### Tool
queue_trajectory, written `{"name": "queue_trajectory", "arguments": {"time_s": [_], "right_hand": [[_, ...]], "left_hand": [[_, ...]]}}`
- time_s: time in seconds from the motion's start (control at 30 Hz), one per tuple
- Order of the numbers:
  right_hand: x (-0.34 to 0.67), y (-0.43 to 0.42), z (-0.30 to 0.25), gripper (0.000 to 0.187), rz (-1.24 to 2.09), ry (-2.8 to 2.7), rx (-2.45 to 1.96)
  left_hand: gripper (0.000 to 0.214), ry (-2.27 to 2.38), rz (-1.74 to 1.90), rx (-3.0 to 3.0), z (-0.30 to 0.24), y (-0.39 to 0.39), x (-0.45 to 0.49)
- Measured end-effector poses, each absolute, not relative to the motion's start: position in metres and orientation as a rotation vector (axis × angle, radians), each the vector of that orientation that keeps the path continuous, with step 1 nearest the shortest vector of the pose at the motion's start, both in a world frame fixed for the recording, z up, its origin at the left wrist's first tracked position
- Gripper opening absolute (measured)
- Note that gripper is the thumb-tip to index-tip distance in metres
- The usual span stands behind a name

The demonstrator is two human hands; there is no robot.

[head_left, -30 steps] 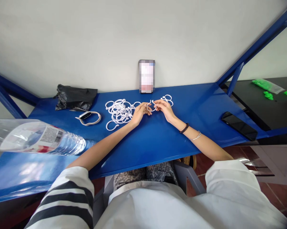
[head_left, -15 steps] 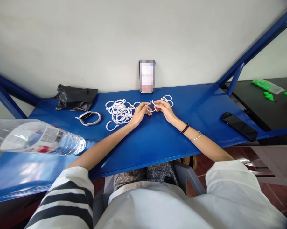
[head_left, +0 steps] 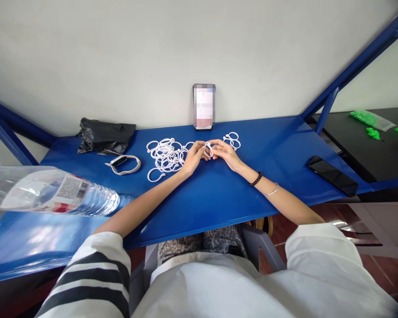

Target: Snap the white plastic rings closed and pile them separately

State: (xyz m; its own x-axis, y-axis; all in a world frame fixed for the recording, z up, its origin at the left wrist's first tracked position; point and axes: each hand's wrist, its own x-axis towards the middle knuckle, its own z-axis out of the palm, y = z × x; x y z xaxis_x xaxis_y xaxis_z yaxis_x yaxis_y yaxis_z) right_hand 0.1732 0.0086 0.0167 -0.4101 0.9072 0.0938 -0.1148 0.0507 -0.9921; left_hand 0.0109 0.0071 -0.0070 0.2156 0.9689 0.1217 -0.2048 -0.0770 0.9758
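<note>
My left hand [head_left: 194, 157] and my right hand [head_left: 224, 153] meet fingertip to fingertip over the blue table [head_left: 219, 194]. Both pinch one white plastic ring [head_left: 208, 149] between them, and the fingers hide most of it. A heap of several white rings [head_left: 166, 155] lies just left of my left hand. A small cluster of white rings [head_left: 232, 140] lies behind my right hand, near the wall.
A phone [head_left: 204, 107] leans upright against the wall behind my hands. A white wristband watch [head_left: 123, 164] and a black plastic bag [head_left: 103, 136] lie at the left. A clear water bottle [head_left: 50, 191] lies near the left edge. A dark phone [head_left: 332, 175] rests at the right.
My hands have closed together on the ring. It showed as a full open loop between the fingertips before and is now mostly covered by the fingers.
</note>
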Motion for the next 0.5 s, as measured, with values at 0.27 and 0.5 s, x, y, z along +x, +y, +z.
{"name": "queue_trajectory", "arguments": {"time_s": [0.27, 0.5], "right_hand": [[0.1729, 0.0082, 0.0180, 0.035, 1.488, -1.491, -0.857], [0.1735, 0.0086, 0.0155, 0.036, 1.508, -1.510, -0.824]], "left_hand": [[0.016, 0.820, 1.149, 1.268, -0.0018, 0.0034, 0.0102], [0.024, 0.790, 1.117, 1.401, 0.0003, 0.0012, 0.0099]]}}
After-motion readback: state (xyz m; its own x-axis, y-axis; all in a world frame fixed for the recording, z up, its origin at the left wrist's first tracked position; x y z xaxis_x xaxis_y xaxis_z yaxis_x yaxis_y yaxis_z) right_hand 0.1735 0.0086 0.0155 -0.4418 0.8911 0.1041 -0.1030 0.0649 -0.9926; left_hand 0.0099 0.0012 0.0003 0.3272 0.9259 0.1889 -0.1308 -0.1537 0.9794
